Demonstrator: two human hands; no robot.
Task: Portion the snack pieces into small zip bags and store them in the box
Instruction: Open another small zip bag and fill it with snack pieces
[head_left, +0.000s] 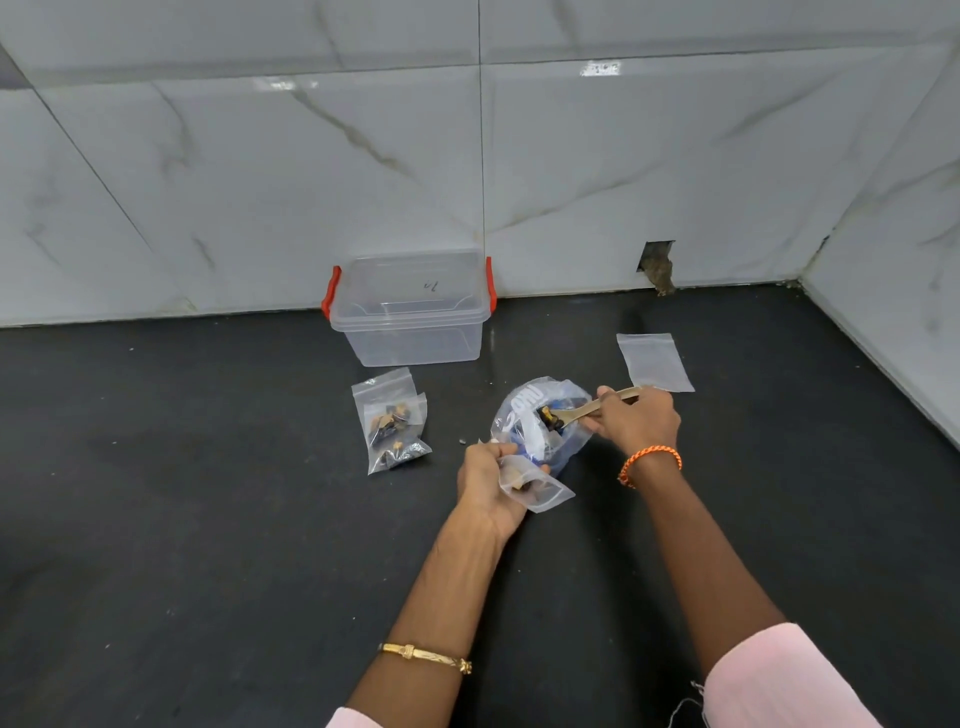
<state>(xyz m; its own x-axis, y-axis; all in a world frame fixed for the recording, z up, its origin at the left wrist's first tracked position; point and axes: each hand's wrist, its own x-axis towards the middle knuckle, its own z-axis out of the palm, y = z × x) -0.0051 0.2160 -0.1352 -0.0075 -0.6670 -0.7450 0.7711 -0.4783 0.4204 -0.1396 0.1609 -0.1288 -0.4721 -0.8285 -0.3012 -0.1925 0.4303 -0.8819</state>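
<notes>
My left hand (485, 480) grips a small zip bag (537, 488) with a few snack pieces inside, low at the middle of the dark counter. My right hand (636, 418) holds a metal spoon (592, 407) whose bowl lifts dark and yellow snack pieces out of the large blue-printed snack bag (530, 418). Filled small zip bags (392, 421) lie in a pile to the left. An empty zip bag (654, 361) lies flat to the right. The clear plastic box (410, 312) with red latches stands open against the wall.
The black counter (208, 493) meets marble-look wall tiles at the back and on the right. A rough hole in the tile (657, 265) sits near the back right. A small crumb (461, 441) lies left of the snack bag.
</notes>
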